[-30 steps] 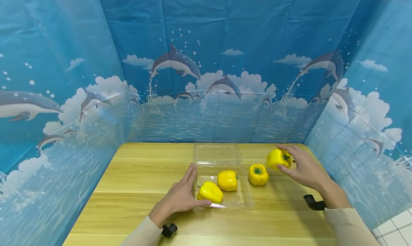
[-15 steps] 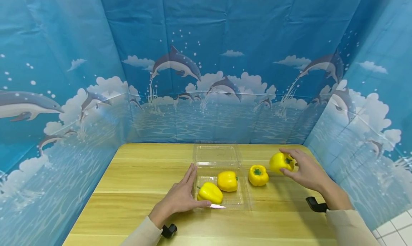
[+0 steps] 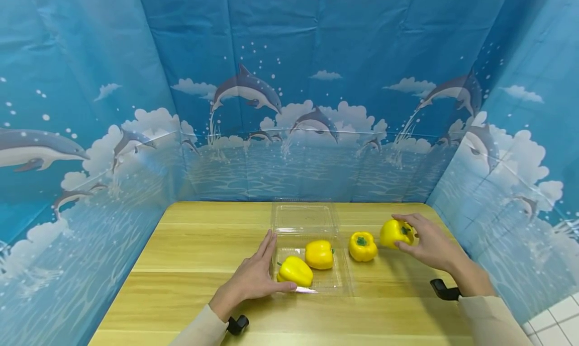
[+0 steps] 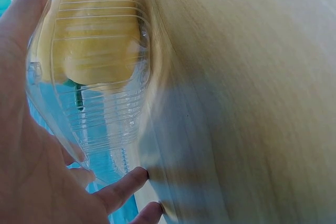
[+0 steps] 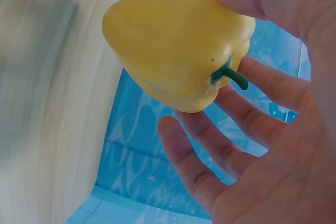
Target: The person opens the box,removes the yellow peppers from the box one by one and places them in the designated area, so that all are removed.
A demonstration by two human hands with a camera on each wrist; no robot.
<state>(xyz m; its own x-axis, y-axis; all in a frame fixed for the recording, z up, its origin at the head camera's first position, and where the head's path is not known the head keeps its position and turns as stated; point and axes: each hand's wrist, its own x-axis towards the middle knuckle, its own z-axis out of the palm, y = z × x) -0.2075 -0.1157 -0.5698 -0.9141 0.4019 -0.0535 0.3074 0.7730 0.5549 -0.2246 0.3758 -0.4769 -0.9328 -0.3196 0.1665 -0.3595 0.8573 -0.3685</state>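
My right hand (image 3: 431, 244) pinches a yellow bell pepper (image 3: 391, 234) between thumb and fingers, its green stem (image 5: 229, 76) turned toward the palm. I cannot tell whether this pepper touches the table. Just left of it, another yellow bell pepper (image 3: 363, 247) stands stem up. An unfolded clear plastic clamshell box (image 3: 332, 280) holds two more yellow peppers, one at the front left (image 3: 295, 271) and one at the back right (image 3: 319, 254). My left hand (image 3: 253, 279) rests against the box's near left corner, fingers extended along the left side and thumb along the front.
The clear lid (image 3: 304, 216) lies folded back behind the box, near the far edge of the wooden table (image 3: 194, 255). Blue dolphin-print curtains (image 3: 307, 170) enclose the table at the back and sides. White floor tiles (image 3: 554, 311) show at the lower right.
My right hand has moved slightly right and nearer to me, and lower, with the pepper in its grip. My left hand, the box and the other peppers stay in place.
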